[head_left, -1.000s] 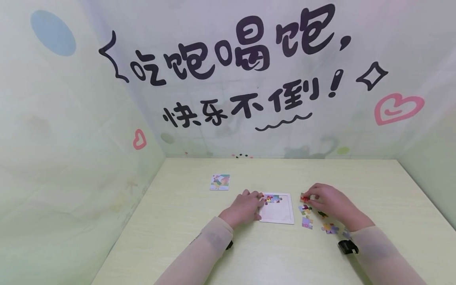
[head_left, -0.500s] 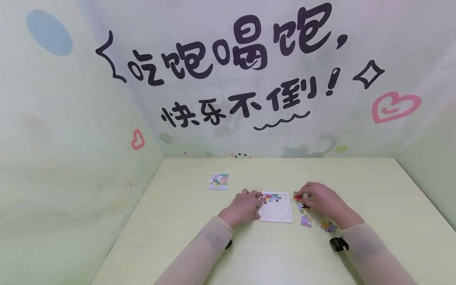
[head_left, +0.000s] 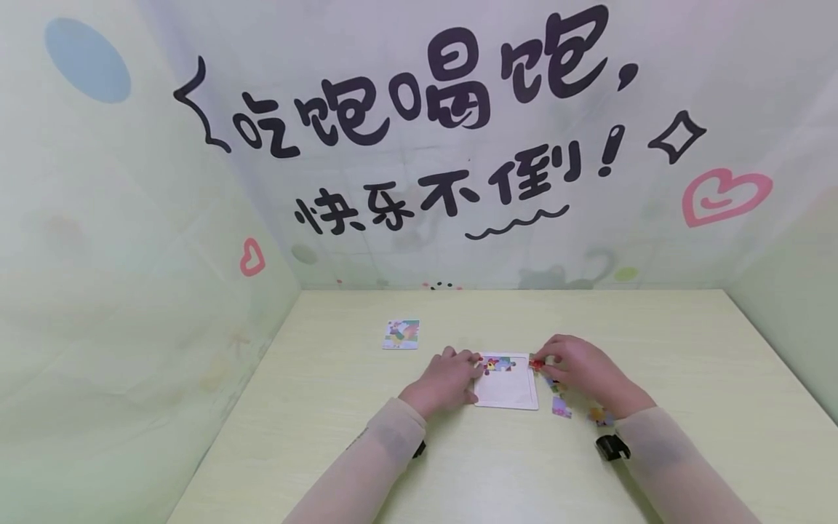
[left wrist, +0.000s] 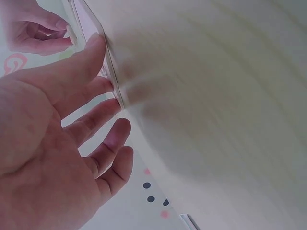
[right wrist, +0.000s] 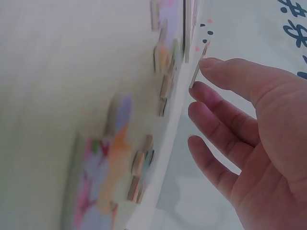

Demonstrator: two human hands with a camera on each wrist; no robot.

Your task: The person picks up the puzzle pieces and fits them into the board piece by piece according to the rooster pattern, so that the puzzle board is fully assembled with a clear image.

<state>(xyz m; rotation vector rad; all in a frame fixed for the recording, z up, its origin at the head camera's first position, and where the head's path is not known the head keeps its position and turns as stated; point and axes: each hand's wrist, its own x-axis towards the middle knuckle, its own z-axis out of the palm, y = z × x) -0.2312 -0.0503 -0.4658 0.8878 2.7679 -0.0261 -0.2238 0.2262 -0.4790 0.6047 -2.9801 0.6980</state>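
My right hand (head_left: 583,370) pinches a red and green jigsaw piece (head_left: 536,362) between thumb and fingertips, beside the tray's upper right edge. In the right wrist view the piece (right wrist: 199,66) shows edge-on, apart from the table. The white square puzzle tray (head_left: 503,393) lies flat, with a few joined pieces (head_left: 499,364) along its top left. At the tray's left side, my left hand (head_left: 444,382) rests thumb and fingertips against the edge; in the left wrist view its fingers (left wrist: 91,117) are spread and loosely bent. That hand covers part of the left border.
Loose jigsaw pieces (head_left: 561,407) lie right of the tray, and more pieces (head_left: 600,416) sit nearer the right wrist, partly hidden by it. A small picture card (head_left: 401,335) lies back left on the table. Fabric walls (head_left: 393,255) stand behind and at the sides.
My right hand has moved left with the red and green piece, from among the loose pieces to the tray's right edge. The left hand has stayed on the tray.
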